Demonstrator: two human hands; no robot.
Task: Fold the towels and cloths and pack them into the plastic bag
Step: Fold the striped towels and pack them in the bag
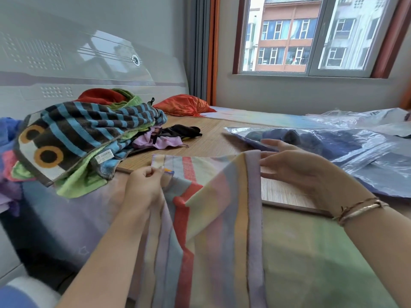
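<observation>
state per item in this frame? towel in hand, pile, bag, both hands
pastel striped towel: partly folded, held up off the bed
left hand: pinches the towel's corner
right hand: fingers straight, against the towel's folded edge
blue and black striped towel: unfolded, on top of the pile
purple cloth: crumpled, unfolded
black cloth: crumpled, unfolded
plastic bag: lying flat, dark blue cloth already inside
window: shut

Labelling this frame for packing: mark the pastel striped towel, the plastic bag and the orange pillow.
pastel striped towel (222, 196): head view, on the raised middle fold between the hands.
plastic bag (347, 143): head view, on its clear top film over dark blue cloth.
orange pillow (184, 105): head view, on its shiny middle.
</observation>
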